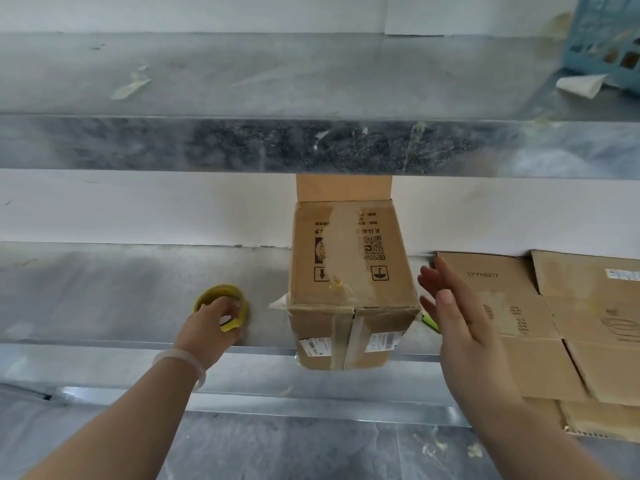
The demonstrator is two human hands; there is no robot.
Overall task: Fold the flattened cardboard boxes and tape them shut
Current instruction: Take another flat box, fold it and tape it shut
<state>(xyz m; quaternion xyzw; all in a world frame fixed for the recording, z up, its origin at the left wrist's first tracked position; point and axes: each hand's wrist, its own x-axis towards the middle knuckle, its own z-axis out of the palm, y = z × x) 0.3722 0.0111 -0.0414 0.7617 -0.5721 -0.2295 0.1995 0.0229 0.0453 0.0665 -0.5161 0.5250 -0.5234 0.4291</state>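
A folded cardboard box (349, 271) lies on its side on the metal shelf (121, 282), its near end closed and taped, a flap at its far end standing up. Clear tape runs along its top face. My left hand (211, 323) grips a yellow-cored tape roll (223, 304) on the shelf to the left of the box. My right hand (450, 306) hovers with straight fingers just right of the box, apart from it. A stack of flattened cardboard boxes (554, 323) lies to the right.
An upper metal shelf (277, 143) hangs over the box's far end. A blue plastic crate (606, 39) and a white paper scrap (581, 84) sit on it at the right. A green object (430, 322) pokes out behind my right hand. Grey floor lies below.
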